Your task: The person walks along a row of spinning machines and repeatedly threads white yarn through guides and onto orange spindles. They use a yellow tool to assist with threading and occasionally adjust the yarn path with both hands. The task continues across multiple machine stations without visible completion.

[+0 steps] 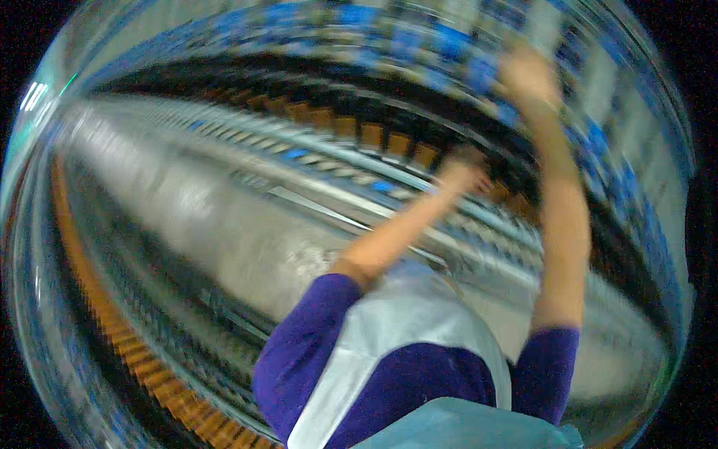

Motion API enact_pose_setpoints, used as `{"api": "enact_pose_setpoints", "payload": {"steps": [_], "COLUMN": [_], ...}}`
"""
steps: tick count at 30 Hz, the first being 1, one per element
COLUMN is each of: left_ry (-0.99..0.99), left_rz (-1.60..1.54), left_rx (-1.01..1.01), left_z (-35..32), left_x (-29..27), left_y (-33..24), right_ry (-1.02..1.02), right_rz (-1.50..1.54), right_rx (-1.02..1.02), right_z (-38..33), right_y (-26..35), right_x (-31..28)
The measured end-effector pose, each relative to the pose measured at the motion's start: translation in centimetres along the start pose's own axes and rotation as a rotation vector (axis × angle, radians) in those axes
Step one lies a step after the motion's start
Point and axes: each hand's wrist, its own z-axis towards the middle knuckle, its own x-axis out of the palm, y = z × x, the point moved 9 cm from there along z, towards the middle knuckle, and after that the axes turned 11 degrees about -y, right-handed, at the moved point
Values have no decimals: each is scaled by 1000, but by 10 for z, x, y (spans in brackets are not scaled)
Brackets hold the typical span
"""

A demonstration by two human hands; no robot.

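While the whole view is smeared by motion blur, these parts can be made out, left to right.

Machine: a long grey metal machine frame [224, 217] runs diagonally across the view, with a row of orange-brown bobbin-like pieces [372, 135] along its upper rail.

Left hand: the left hand [465, 173] reaches up to that row; its grip is too blurred to tell whether it is closed or apart.

Right hand: the right hand [528, 75] is raised higher, against a blurred blue and white upper rack [441, 41]; its grip cannot be told either.

Clothing: purple sleeves [299, 352] and a pale grey apron [404, 314].

Step, as a judgement: reaching in to tend the bobbin row. A steady, precise touch seems needed next.
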Motion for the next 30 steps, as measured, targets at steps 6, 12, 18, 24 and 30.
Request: {"api": "enact_pose_setpoints", "payload": {"steps": [6, 12, 18, 24, 30], "left_ry": [588, 886, 731, 450, -214], "left_rz": [570, 607, 500, 523, 263], "left_rx": [360, 67, 187, 206, 52], "left_z": [-108, -211, -233, -245, -300], "left_x": [59, -32, -133, -251, -381], "left_y": [130, 225, 134, 98, 86], "right_ry": [-37, 44, 69, -381, 945], "right_rz": [33, 0, 168, 363, 1423], "right_rx": [-35, 89, 75, -92, -200], "right_z": [0, -12, -11, -9, -141], "right_y": [-19, -29, -42, 53, 430], "right_x": [27, 50, 44, 19, 89]}}
